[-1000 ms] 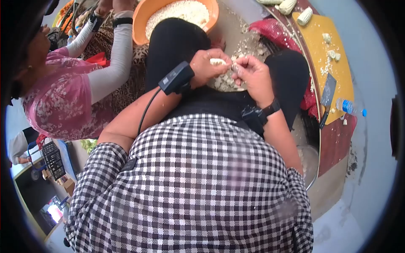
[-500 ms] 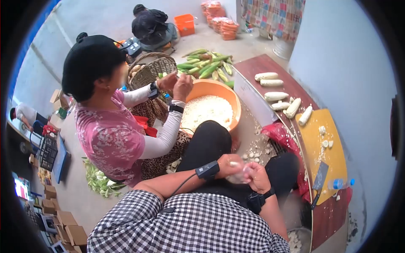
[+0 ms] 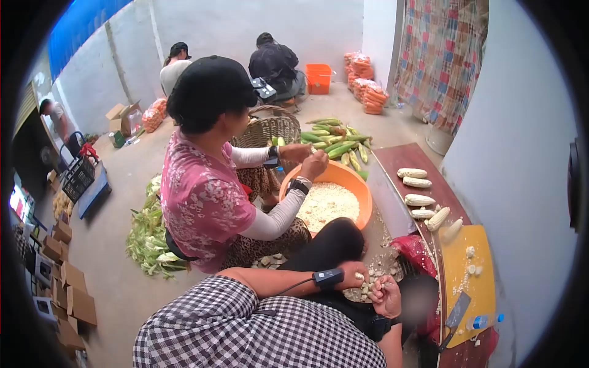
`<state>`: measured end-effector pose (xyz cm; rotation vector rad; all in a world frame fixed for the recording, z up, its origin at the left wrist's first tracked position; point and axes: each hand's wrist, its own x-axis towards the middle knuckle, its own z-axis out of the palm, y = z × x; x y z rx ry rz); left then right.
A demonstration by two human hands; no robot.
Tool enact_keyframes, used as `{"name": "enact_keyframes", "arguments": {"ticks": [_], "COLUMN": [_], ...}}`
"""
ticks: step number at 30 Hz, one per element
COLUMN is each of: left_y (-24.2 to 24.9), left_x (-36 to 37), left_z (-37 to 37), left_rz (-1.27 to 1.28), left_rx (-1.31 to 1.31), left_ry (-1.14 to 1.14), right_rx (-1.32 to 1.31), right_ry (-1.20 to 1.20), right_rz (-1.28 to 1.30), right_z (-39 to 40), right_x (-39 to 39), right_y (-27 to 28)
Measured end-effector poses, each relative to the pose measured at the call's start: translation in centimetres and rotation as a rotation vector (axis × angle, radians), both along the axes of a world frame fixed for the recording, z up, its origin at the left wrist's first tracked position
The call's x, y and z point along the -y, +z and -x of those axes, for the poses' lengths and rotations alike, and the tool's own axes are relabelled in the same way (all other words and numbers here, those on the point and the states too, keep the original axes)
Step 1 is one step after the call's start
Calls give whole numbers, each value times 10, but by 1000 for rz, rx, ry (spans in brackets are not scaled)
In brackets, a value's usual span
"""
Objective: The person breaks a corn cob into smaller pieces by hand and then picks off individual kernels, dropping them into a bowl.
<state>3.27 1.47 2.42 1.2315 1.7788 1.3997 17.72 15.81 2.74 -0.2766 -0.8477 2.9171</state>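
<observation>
My left hand, with a black device strapped at the wrist, is closed around a small pale piece of corn. Just right of it, my right hand has its fingers curled and pressed together; a pale bit shows at the fingertips, too small to name surely. Both hands are over my lap, a short gap apart. Beyond them, cut cob pieces lie scattered on the floor. An orange basin of loose corn kernels stands ahead, beside my dark-clothed knee.
At left a co-worker in pink sits with both hands over the basin. Husked cobs lie on the red-brown board at right, with a yellow cutting board, cleaver and bottle. Unhusked corn lies behind.
The view has tilted up and shifted, so the surroundings sit lower in it. My hands stay close together over my lap; the blurred pale shape between them is gone.
</observation>
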Motion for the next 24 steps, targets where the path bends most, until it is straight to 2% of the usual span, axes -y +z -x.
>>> {"name": "enact_keyframes", "arguments": {"ticks": [4, 6, 9, 12, 15, 17, 18, 19, 20, 21, 22, 23, 24], "left_y": [-6, 0, 1, -43, -68, -32, 5, -18, -34, 4, -22, -49, -34], "left_x": [-3, -5, -10, -19, -32, -24, -17, -22, -24, -16, -13, -10, -1], "left_z": [-4, -4, 0, 5, 15, 20, 23, 19, 19, 9, 14, 19, 22], "left_rz": [59, 86, 261, 173, 117, 165, 88, -2, -123, -44, -101, -152, -151], "left_rx": [173, 204, 267, 327, 406, 501, 476, 540, 858, 982, 1075, 1169, 1200], "left_ry": [-84, -117, -123, -121, -119, -174, -206, -156, -232, -42, -101, -163, -182], "right_rx": [77, 86, 147, 215, 371, 353, 418, 355, 318, 276, 353, 366, 360], "right_ry": [-71, -72, -58, -25, -46, -67, -114, -121, -170, -110, -93, -77, -67], "right_rz": [43, -47, -131, -154, -301, -412, -407, -481, -638, -664, -423, -364, -368], "right_z": [-2, -2, 3, 6, 11, 16, 22, 22, 22, 23, 25, 29, 34], "right_x": [-2, -1, -1, -3, -2, -3, 3, 6, 4, 4, 2, 8, 10], "right_y": [-4, -3, -3, -10, -6, -13, -8, 3, -13, -4, -20, -9, -15]}}
